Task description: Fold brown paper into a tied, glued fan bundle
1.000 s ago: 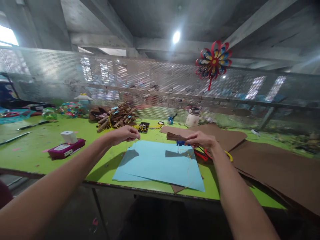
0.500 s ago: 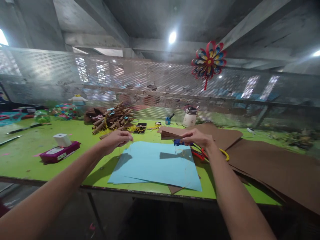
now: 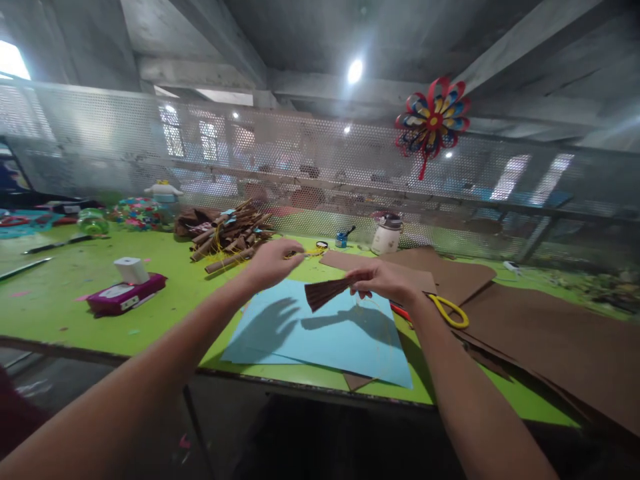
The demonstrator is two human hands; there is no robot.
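Observation:
Pinched at one end in my right hand [image 3: 377, 279] is a pleated strip of brown paper [image 3: 325, 293], its folds fanning out toward the left. My left hand [image 3: 276, 261] hovers left of the paper fan with its fingers apart and nothing seen in it; its shadow shows spread fingers. Below both hands lie light blue sheets [image 3: 320, 353], stacked slightly askew, with the fan's shadow across them. A thin yellow thread hangs over the sheets under my right hand. Scissors with a yellow handle [image 3: 453, 313] rest beside my right forearm, partly hidden by it.
Large brown paper sheets [image 3: 555, 333] cover the table's right side. Rolled brown paper pieces with yellow thread [image 3: 235, 233] are heaped at the back left. A white jar [image 3: 387, 237] and small blue bottle [image 3: 342, 239] stand behind. A purple box [image 3: 125, 298] carries a white block [image 3: 131, 270].
My left hand has moved right and its fingers have spread. My right hand has shifted slightly left, and the paper fan now tilts downward with its folds facing me. The view has shifted a little.

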